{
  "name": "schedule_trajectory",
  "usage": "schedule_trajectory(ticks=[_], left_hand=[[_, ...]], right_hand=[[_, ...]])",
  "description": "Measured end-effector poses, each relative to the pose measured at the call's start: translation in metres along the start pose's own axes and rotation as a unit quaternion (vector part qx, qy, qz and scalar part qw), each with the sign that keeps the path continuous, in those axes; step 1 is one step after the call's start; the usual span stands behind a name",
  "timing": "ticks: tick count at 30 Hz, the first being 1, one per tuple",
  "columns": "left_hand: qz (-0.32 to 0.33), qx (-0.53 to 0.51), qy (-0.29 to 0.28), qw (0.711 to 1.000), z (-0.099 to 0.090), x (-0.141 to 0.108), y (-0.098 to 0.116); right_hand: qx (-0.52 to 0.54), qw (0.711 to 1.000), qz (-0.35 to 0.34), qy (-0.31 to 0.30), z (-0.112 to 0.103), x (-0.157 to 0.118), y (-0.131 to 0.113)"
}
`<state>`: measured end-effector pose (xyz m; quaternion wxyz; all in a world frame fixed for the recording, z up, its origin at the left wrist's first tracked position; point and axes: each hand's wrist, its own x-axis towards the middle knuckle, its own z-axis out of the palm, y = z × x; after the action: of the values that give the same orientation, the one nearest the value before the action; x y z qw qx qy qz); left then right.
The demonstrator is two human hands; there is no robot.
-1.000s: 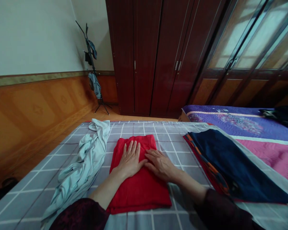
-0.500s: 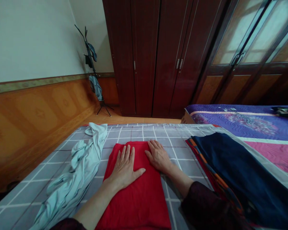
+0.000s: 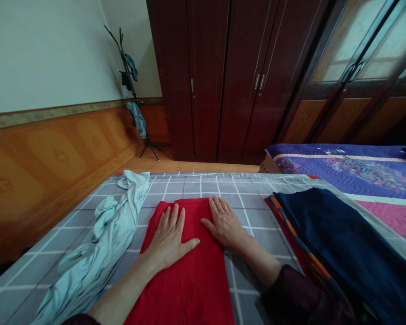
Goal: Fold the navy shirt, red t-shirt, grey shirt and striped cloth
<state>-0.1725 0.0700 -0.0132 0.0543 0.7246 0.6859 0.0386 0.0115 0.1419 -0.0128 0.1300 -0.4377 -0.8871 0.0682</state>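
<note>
Both palms down on the red cloth (image 3: pixel 196 289), right in the middle of the action! The left hand (image 3: pixel 165 241) lies flat near the cloth's left side, fingers a little spread, thumb wide out towards the centre. Over to the right hand (image 3: pixel 227 225), flat near the far right corner, its fingers closer together, thumb angled inward, the heel of the palm by the edge. Neither set of fingers grips anything; the two thumbs point at each other, apart, with red between them.

The cloth itself lies on a grey checked sheet (image 3: pixel 246 203), its far edge just beyond the fingertips, its near end running out of view. On the left flank, a crumpled pale garment (image 3: pixel 120 230) stretches long and loose, well clear of the left hand. On the right, a dark blue garment (image 3: pixel 331 230) rests over something red, an orange strip (image 3: pixel 320 264) showing along its side. Beyond, the dark wardrobe (image 3: pixel 206 76) stands tall, with a coat stand (image 3: pixel 130 81) to its left.
</note>
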Motion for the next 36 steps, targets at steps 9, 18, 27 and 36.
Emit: schedule_trajectory(ticks=[9, 18, 27, 36], left_hand=[[0.009, -0.026, 0.037, 0.999, 0.001, 0.0, -0.003], [0.167, -0.028, -0.03, 0.985, -0.014, 0.01, 0.005], [0.143, -0.034, 0.018, 0.989, -0.014, 0.017, -0.011], [0.132, -0.071, 0.077, 0.986, -0.002, 0.026, -0.006]], right_hand=[[0.035, 0.996, -0.081, -0.018, 0.006, -0.002, -0.013], [0.005, 0.997, -0.08, 0.012, 0.017, -0.001, -0.007], [0.005, 0.997, -0.08, 0.008, 0.016, 0.001, -0.007], [-0.002, 0.996, -0.086, 0.029, 0.019, 0.0, -0.007]])
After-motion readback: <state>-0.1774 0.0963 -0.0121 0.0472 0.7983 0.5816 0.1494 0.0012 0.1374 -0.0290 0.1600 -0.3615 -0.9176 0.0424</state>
